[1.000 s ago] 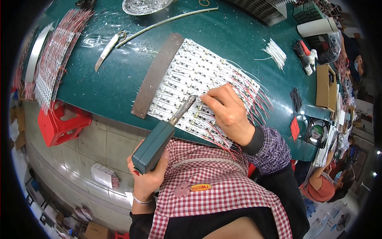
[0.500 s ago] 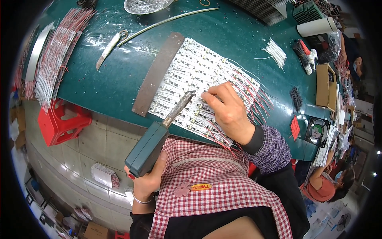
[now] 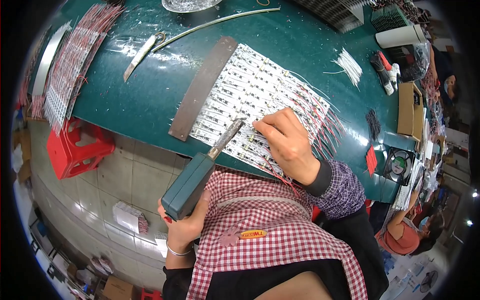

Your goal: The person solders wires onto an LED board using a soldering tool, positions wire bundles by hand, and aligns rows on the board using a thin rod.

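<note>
My left hand [image 3: 186, 222] is wrapped round the dark green body of a soldering gun [image 3: 189, 184], whose metal tip points up and right over a panel of white circuit boards [image 3: 240, 82]. Small black parts sit in rows across the panel, and red and white wires [image 3: 322, 120] trail off its right side and lower edge. Above the boards, just right of the tip, my right hand [image 3: 290, 145] has thumb and forefinger pinched together; whatever is between them is too small to make out. Along the panel's left edge lies a flat brown bar [image 3: 202, 90].
On the green table [image 3: 135, 107] lie a knife [image 3: 138, 59], a long thin tube [image 3: 215, 25] and white wires [image 3: 348, 66]. Wired boards [image 3: 75, 65] are at the left, a small fan [image 3: 398, 165] at the right. A red stool [image 3: 75, 150] stands left; a co-worker [image 3: 400, 235] is at right.
The board panel and brown bar appear slightly higher and to the right in the picture, as do the tabletop things. Both hands keep nearly the same pose, the gun tip still beside the right fingertips.
</note>
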{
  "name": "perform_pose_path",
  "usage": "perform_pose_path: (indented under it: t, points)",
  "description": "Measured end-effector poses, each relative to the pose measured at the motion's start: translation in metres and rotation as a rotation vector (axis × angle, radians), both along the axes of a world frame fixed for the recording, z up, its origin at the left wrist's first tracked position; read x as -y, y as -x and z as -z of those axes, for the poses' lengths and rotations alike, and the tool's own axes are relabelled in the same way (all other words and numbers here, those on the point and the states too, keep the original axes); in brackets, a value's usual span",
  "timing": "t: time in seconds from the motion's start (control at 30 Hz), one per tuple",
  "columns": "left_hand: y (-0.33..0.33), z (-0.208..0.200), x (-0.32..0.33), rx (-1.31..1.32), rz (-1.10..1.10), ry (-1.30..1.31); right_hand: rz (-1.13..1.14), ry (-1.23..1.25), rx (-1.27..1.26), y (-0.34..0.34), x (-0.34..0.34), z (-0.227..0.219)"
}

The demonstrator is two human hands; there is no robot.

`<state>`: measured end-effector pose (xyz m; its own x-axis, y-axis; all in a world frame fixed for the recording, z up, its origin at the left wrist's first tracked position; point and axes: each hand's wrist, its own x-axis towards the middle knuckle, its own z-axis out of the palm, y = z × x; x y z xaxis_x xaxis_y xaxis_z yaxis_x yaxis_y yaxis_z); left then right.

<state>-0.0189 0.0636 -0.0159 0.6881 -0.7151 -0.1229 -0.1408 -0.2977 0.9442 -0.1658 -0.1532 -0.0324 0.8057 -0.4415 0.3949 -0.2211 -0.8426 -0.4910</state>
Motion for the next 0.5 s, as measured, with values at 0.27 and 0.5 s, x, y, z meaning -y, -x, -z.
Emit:
perform_pose_path:
  t: [0.27,0.5]
  points:
    - [-0.0029,-0.0029,0.0055,-0.134,0.05,0.001,0.0,0.012,-0.021,0.0,0.0005,-0.0004]
    - [-0.0042,-0.004,0.0056,-0.084,0.097,-0.027,-0.001,0.049,-0.057,0.0007,0.0006,-0.0003]
